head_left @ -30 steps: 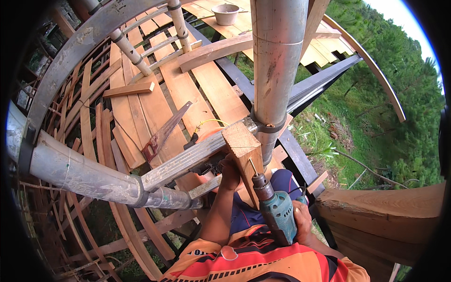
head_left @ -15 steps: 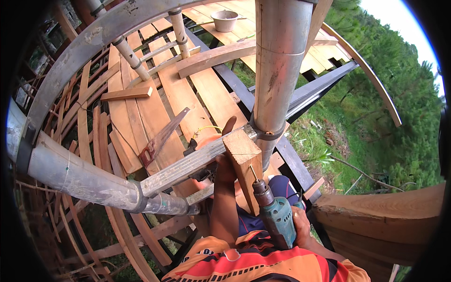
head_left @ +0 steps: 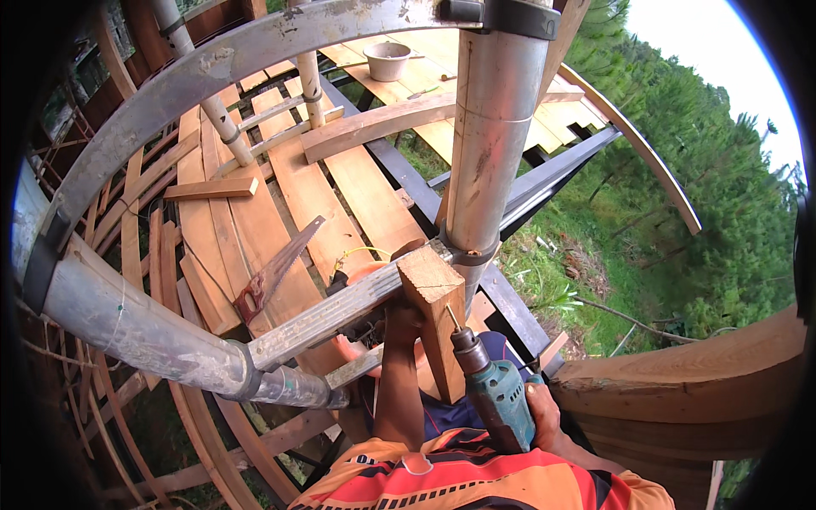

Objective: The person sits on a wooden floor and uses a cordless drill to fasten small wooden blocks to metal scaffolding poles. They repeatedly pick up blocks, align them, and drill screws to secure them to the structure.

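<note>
This is an open-air building site beside a green, tree-covered hillside (head_left: 705, 183). Pale brown wooden planks (head_left: 293, 174) lie over dark steel beams (head_left: 406, 174), with gaps between them. On the planks rest a long-bladed handsaw with a brown wooden handle (head_left: 285, 259) and a round grey bucket (head_left: 388, 70); a teal power drill (head_left: 501, 395) is in hand. The grey tubular metal frame (head_left: 493, 153) is perhaps scaffolding, though the fisheye bend obscures its shape.

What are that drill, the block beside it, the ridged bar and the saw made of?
Drill: teal casing, probably plastic, with a dull metallic chuck.
Block: bare wood, judging by its grain and rough sawn end.
Bar: likely aluminium, silvery-grey with pale smears.
Saw: brownish blade, probably rusty steel, though dirt could tint it; its red-brown handle looks wooden.
</note>
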`<state>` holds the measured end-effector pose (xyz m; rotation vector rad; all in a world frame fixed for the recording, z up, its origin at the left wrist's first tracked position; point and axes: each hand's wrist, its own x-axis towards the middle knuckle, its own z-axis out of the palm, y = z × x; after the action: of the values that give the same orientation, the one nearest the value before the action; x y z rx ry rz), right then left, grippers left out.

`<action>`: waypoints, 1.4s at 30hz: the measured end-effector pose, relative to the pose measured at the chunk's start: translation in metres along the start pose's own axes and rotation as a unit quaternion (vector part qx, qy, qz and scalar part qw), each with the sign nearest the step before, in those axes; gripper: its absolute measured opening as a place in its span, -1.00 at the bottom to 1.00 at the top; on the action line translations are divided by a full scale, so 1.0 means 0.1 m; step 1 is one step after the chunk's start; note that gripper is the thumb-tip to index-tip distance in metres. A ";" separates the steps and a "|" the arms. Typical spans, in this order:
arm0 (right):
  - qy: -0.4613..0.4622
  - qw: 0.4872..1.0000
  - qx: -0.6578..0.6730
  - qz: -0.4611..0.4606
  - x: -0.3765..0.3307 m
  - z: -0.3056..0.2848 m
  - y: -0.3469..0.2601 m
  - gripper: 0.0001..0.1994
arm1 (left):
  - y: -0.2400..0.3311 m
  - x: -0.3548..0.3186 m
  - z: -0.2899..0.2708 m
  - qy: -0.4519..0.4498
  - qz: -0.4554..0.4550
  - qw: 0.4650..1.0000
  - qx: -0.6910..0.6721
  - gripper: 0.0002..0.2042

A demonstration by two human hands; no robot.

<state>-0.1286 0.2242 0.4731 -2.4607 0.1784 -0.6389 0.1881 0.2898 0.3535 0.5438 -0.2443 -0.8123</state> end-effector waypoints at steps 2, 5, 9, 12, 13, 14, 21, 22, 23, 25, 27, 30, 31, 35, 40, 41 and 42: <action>0.002 1.000 -0.006 -0.005 -0.02 0.01 0.02 -0.25 | -0.01 -0.01 0.00 0.002 0.003 1.000 0.003 -0.02; 0.011 1.000 -0.002 0.003 0.00 0.03 0.02 -0.26 | -0.03 0.01 -0.02 0.006 0.011 1.000 0.006 -0.05; 0.016 0.999 -0.028 -0.010 0.04 0.03 -0.01 -0.27 | -0.05 0.00 -0.05 0.012 0.013 1.000 0.009 -0.08; 0.049 0.998 -0.030 -0.030 0.06 0.06 -0.02 -0.27 | -0.09 -0.01 -0.05 0.014 0.017 1.000 0.014 -0.11; 0.051 0.998 -0.024 -0.028 0.07 0.06 -0.04 -0.26 | -0.09 -0.02 -0.05 0.014 0.017 1.000 0.014 -0.12; 0.053 0.998 -0.019 -0.025 0.07 0.06 -0.06 -0.26 | -0.10 -0.01 -0.06 0.014 0.017 1.000 0.013 -0.13; 0.053 0.998 -0.010 -0.015 0.14 0.07 -0.08 -0.30 | -0.11 0.03 -0.07 0.013 0.021 1.000 0.013 -0.19; 0.054 0.998 -0.016 -0.014 0.18 0.06 -0.11 -0.31 | -0.11 0.02 -0.08 0.012 0.022 1.000 0.014 -0.20; 0.056 0.998 -0.022 -0.013 0.20 0.06 -0.12 -0.32 | -0.11 0.03 -0.08 0.012 0.021 1.000 0.013 -0.20; 0.060 0.998 -0.024 -0.027 0.22 0.07 -0.09 -0.33 | -0.12 0.04 -0.08 0.010 0.022 1.000 0.013 -0.22; 0.062 0.997 -0.022 -0.036 0.20 0.08 -0.06 -0.33 | -0.14 0.03 -0.10 0.010 0.021 1.000 0.014 -0.24; 0.044 0.998 -0.032 -0.033 0.17 0.10 -0.01 -0.28 | -0.16 0.03 -0.12 0.005 0.019 1.000 0.015 -0.26; 0.022 0.998 -0.043 -0.026 0.17 0.09 0.01 -0.25 | -0.16 0.02 -0.15 0.003 0.019 1.000 0.016 -0.27; 0.008 1.000 -0.013 -0.020 0.12 0.11 0.02 -0.15 | -0.21 0.01 -0.23 -0.012 0.015 1.000 0.016 -0.30; 0.014 0.999 0.039 -0.007 0.08 0.16 0.01 -0.03 | -0.24 0.05 -0.34 -0.030 0.017 0.999 0.025 -0.34; 0.015 0.998 0.054 -0.003 0.06 0.18 0.03 -0.03 | -0.25 0.07 -0.35 -0.032 0.017 0.999 0.027 -0.35; 0.016 0.997 0.069 0.002 0.04 0.19 0.04 -0.02 | -0.25 0.09 -0.37 -0.034 0.017 0.999 0.030 -0.36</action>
<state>-0.1156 0.2294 0.4586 -2.3175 0.1470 -0.6661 0.1933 0.2827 0.3090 0.5680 -0.3419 -0.7930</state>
